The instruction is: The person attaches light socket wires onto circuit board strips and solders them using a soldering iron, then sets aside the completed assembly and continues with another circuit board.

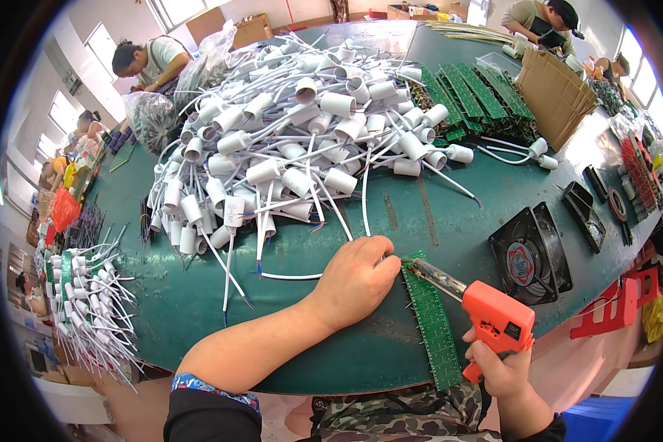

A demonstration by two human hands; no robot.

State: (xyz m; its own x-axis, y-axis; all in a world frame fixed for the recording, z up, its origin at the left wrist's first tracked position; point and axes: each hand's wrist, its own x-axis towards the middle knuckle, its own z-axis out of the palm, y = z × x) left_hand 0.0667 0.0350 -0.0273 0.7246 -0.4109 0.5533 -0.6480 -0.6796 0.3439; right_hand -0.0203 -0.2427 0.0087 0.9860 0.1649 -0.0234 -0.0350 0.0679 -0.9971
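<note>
My right hand (497, 365) is wrapped round the grip of an orange soldering gun (497, 317), whose metal barrel points to the far left. Its tip meets the far end of a narrow green circuit board (431, 324) that hangs over the table's near edge. Beside that same end my left hand (357, 283) is closed in a pinch on a white cable (366, 199), its fingertips almost at the tip. Past the left hand rises a big heap of white lamp sockets (302, 177) with white cables. The cable's end is hidden by my fingers.
Right of the board stands a black cooling fan (530, 254). Green circuit boards (479, 96) lie stacked at the far right beside a cardboard piece (555, 96). Wired sockets (85, 302) hang at the left edge of the green table (177, 295). Other people work across it.
</note>
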